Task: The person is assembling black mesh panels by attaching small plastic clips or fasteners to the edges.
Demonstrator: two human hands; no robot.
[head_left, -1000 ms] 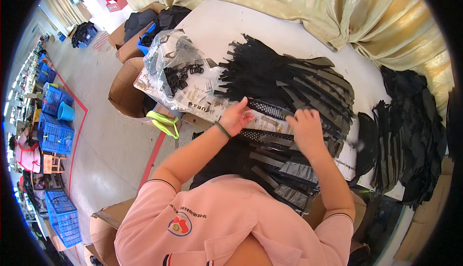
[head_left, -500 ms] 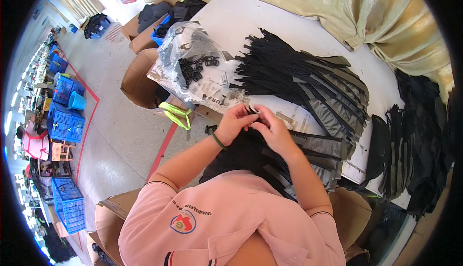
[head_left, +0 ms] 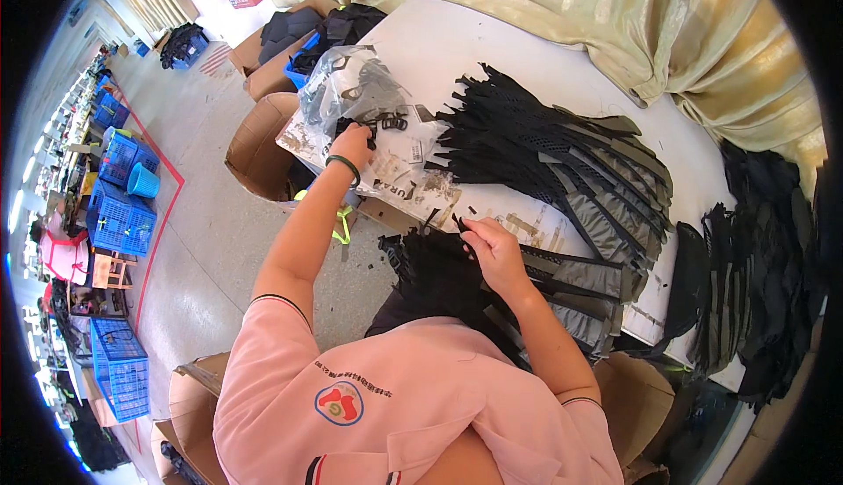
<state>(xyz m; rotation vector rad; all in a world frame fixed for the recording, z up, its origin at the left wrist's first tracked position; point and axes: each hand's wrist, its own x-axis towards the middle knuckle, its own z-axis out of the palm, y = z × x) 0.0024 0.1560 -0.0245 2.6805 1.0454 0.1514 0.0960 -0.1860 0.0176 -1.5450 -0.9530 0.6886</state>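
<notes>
My left hand (head_left: 353,144) is at the clear plastic bag (head_left: 338,90), its fingers curled down among small black plastic buckles (head_left: 392,122). What those fingers grip is hidden. Near the table's front edge, my right hand (head_left: 493,243) pinches the narrow end of a black strap (head_left: 461,224). Below that hand, a dark bundle of straps (head_left: 432,265) lies over my lap. Its grey-backed ends (head_left: 580,267) spread to the right along the table edge. A large fan of black mesh and grey strap pieces (head_left: 562,155) lies farther back on the white table (head_left: 439,37).
Open cardboard boxes (head_left: 259,147) stand left of the table. A yellow-green strap (head_left: 342,224) hangs by its front edge. More black pieces (head_left: 773,248) are heaped at the right end, below a pale curtain (head_left: 606,2). Blue crates (head_left: 123,221) line the floor at left.
My hands were together at the table's front edge. The left has moved away, forward and left, to the buckles in the bag. The right stays near the edge with the strap end.
</notes>
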